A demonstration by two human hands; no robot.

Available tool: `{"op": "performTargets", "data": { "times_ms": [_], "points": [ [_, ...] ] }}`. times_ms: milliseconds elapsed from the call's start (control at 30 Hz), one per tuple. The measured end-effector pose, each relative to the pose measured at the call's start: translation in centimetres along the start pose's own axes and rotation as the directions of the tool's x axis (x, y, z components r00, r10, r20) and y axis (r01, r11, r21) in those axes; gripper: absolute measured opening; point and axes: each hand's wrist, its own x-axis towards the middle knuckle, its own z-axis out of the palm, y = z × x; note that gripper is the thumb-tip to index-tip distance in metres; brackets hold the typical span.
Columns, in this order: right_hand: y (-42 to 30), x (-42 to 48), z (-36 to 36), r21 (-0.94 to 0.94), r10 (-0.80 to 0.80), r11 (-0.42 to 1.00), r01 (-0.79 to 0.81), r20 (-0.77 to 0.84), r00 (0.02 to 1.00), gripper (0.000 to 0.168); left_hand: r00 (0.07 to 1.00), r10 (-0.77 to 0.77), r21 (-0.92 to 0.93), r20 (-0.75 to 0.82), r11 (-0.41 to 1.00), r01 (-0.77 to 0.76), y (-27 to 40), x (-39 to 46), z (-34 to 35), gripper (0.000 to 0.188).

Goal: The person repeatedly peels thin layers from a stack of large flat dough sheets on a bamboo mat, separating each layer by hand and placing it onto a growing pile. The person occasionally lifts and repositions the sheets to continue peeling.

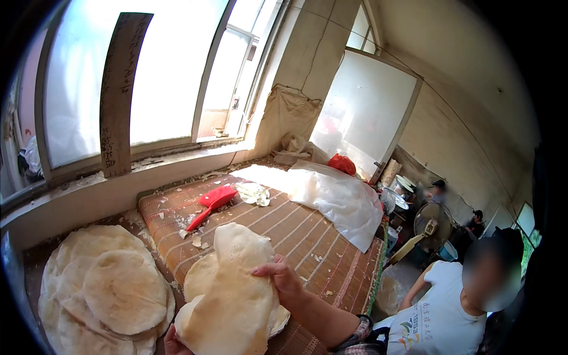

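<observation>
A large, pale, thin flatbread (235, 297) hangs between my hands, its upper end rising in a rounded flap. My right hand (282, 282) grips its right edge, with the thumb on the near face. At the bottom of the view, my left hand (175, 342) holds the lower left edge; most of that hand is hidden or cut off. Behind the held sheet, other flatbread (199, 277) shows on the mat. A broad stack of round flatbreads (124, 293) lies to the left, the top one smaller and lightly browned.
Crumbs and a red brush (213, 204) lie on the brown woven mat (306, 253). Beyond are broken pale pieces (253, 194), a clear plastic sheet (337, 195) and a red bag (341, 164). A person in a white shirt (435, 306) is close at right; others are farther back.
</observation>
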Motion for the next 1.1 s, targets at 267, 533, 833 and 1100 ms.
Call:
{"op": "performTargets", "data": {
  "times_ms": [267,533,833,1100],
  "points": [
    [1.5,1.3,1.8,-0.144,0.054,0.988,-0.059,-0.04,0.998,0.042,0.994,-0.104,-0.312,-0.043,0.946,0.085,1.0,-2.5,-0.2,0.054],
    [7.6,17.4,4.8,0.176,0.244,0.951,-0.253,0.074,0.967,0.034,0.873,0.479,0.217,-0.085,0.865,-0.453,23.3,-4.2,2.9,0.034],
    [22.6,24.4,2.1,0.152,0.422,0.853,-0.499,0.362,0.831,0.04,0.528,0.794,0.867,-0.3,0.458,-0.197,37.2,-1.2,-2.9,0.034],
    [27.1,3.8,-3.2,-0.314,0.731,0.646,-0.695,-0.008,0.683,0.035,0.376,0.759,0.826,-0.531,0.563,0.03,26.2,-1.2,-15.1,0.018]
  ]
}}
